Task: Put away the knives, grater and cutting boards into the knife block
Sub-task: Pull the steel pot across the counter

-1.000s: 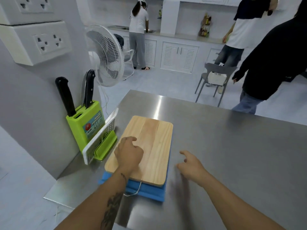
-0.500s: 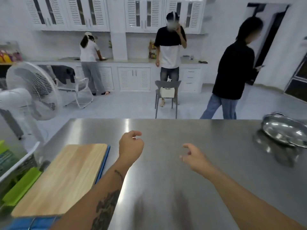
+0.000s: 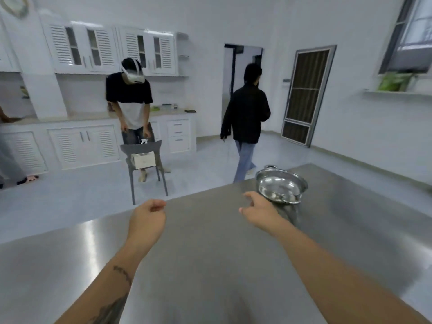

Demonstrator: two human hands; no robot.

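Note:
Neither the knife block, the knives, the grater nor the cutting boards are in view now. My left hand [image 3: 147, 217] hovers over the steel table [image 3: 210, 265] with its fingers curled into a loose fist and nothing in it. My right hand [image 3: 259, 210] is held out over the table with fingers apart, empty, just left of and in front of a steel pot [image 3: 281, 184].
The steel pot stands near the table's far edge. Beyond the table a grey chair [image 3: 145, 160] holds a white box; a person in a headset [image 3: 131, 106] stands behind it. Another person in black [image 3: 246, 115] walks toward the doorway.
My view has swung right and up: the knife block and then the cutting boards have left the frame at the left. Both hands have come off the boards and hang over bare table.

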